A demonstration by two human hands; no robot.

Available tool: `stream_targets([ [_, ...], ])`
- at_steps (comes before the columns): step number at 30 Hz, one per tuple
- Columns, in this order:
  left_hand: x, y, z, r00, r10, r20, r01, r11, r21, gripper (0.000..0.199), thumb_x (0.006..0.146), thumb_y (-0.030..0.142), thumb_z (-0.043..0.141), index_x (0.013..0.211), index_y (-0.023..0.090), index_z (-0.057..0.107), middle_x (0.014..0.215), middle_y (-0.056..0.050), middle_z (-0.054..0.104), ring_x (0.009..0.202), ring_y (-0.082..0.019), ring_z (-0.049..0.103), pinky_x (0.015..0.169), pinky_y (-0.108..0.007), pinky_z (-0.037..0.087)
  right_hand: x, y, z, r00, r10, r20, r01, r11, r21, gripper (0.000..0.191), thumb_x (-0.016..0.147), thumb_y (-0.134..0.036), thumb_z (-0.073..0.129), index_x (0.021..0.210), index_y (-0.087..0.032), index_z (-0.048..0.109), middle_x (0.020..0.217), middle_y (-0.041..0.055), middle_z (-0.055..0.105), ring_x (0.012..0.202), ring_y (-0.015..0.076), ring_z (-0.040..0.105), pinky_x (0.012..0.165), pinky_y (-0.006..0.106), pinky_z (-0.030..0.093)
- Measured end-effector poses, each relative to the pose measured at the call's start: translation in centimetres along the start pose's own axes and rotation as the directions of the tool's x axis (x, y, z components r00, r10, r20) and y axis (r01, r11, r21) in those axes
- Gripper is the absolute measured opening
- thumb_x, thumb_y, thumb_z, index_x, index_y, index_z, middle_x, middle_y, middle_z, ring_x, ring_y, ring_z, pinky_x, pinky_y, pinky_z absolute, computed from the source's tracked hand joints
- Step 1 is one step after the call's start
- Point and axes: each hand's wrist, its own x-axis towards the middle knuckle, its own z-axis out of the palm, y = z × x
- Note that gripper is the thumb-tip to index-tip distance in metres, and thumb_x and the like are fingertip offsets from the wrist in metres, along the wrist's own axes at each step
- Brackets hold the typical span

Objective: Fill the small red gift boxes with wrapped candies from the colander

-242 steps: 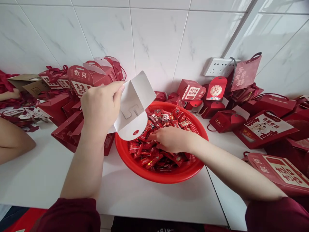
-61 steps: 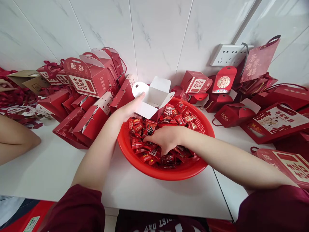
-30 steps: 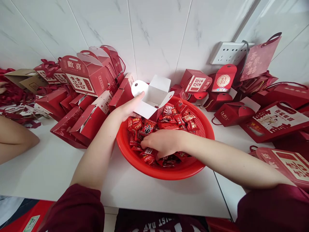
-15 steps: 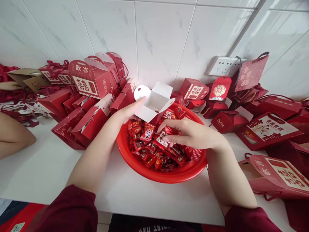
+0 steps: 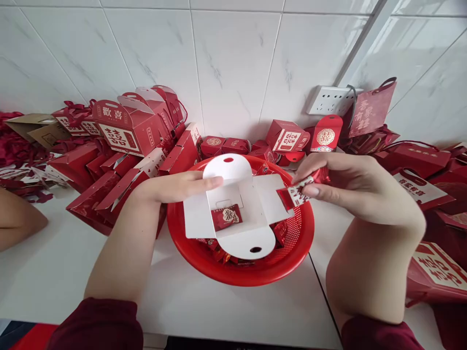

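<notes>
My left hand (image 5: 189,186) holds an open box with a white inside (image 5: 242,241) over the red plastic basket (image 5: 241,278), thumb on its edge. One red wrapped candy (image 5: 228,217) lies at the bottom of the box, and its four flaps are spread. To the right of the box, my right hand (image 5: 339,184) pinches red and white wrapped candies (image 5: 301,192) between thumb and fingers. Beneath the box, more red candies (image 5: 280,232) show in the basket; the box hides most of them.
Red gift boxes (image 5: 126,127) and bags crowd the left; more red boxes (image 5: 288,136) line the wall and right side. A white power strip (image 5: 330,100) is on the wall. Another person's arm (image 5: 20,218) rests at the far left edge.
My right hand has risen out of the basket to the right with candies in its fingers. The box has come nearer and tipped, so its inside now shows.
</notes>
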Motion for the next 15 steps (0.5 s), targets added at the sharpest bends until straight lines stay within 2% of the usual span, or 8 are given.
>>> stream_targets([
  [4, 0.8, 0.4, 1.1, 0.999, -0.028, 0.026, 0.025, 0.993, 0.115, 0.069, 0.084, 0.080, 0.046, 0.129, 0.033, 0.067, 0.133, 0.000, 0.066, 0.129, -0.031, 0.056, 0.110, -0.039, 0.044, 0.2, 0.3, 0.5, 0.988, 0.080, -0.130, -0.073, 0.996, 0.059, 0.014, 0.085, -0.027, 0.075, 0.095, -0.027, 0.065, 0.087, 0.0008, 0.066, 0.077, 0.0170, 0.062, 0.068, 0.031, 0.053],
  [7, 1.5, 0.6, 1.9, 0.997, -0.015, 0.071, 0.005, 0.989, 0.145, 0.073, 0.087, 0.081, 0.037, 0.132, 0.031, 0.065, 0.136, -0.001, 0.064, 0.131, -0.032, 0.055, 0.111, -0.039, 0.042, 0.5, -0.1, 1.7, 0.995, 0.043, -0.095, -0.038, 0.998, 0.059, 0.016, 0.085, -0.026, 0.075, 0.093, -0.025, 0.061, 0.088, 0.0003, 0.064, 0.078, 0.0160, 0.063, 0.068, 0.029, 0.053],
  [9, 1.8, 0.6, 2.2, 0.991, -0.013, 0.136, -0.008, 0.988, 0.154, 0.073, 0.089, 0.080, 0.033, 0.135, 0.032, 0.062, 0.137, -0.001, 0.063, 0.130, -0.030, 0.056, 0.109, -0.038, 0.043, 0.8, -0.7, 3.0, 0.999, -0.004, -0.046, 0.001, 0.998, -0.069, 0.013, 0.087, -0.023, 0.072, 0.094, -0.023, 0.061, 0.092, 0.0012, 0.065, 0.082, 0.0165, 0.063, 0.072, 0.030, 0.053],
  [11, 1.9, 0.5, 2.4, 0.986, -0.003, 0.166, -0.027, 0.983, 0.179, 0.070, 0.091, 0.078, 0.032, 0.140, 0.034, 0.057, 0.143, 0.001, 0.058, 0.134, -0.029, 0.052, 0.111, -0.037, 0.040, 1.2, -1.2, 4.6, 0.999, -0.048, 0.008, 0.049, 0.960, -0.276, 0.005, 0.091, -0.019, 0.066, 0.093, -0.020, 0.062, 0.094, 0.0032, 0.065, 0.085, 0.0171, 0.062, 0.074, 0.030, 0.050],
  [13, 2.1, 0.3, 2.4, 0.990, 0.002, 0.144, -0.033, 0.976, 0.216, 0.069, 0.091, 0.077, 0.033, 0.143, 0.035, 0.054, 0.150, 0.002, 0.052, 0.140, -0.027, 0.045, 0.115, -0.036, 0.035, 1.7, -1.5, 6.3, 0.995, -0.079, 0.055, 0.095, 0.869, -0.486, 0.005, 0.094, -0.015, 0.059, 0.094, -0.018, 0.063, 0.095, 0.0052, 0.063, 0.085, 0.0176, 0.059, 0.070, 0.029, 0.047],
  [15, 2.1, 0.2, 2.4, 0.992, -0.011, 0.126, -0.023, 0.964, 0.266, 0.070, 0.091, 0.077, 0.033, 0.139, 0.032, 0.059, 0.147, 0.001, 0.055, 0.139, -0.028, 0.046, 0.115, -0.037, 0.034, 2.0, -1.4, 7.7, 0.991, -0.065, 0.115, 0.123, 0.772, -0.624, 0.011, 0.096, -0.013, 0.054, 0.095, -0.018, 0.065, 0.091, 0.0047, 0.062, 0.077, 0.0165, 0.057, 0.061, 0.028, 0.041],
])
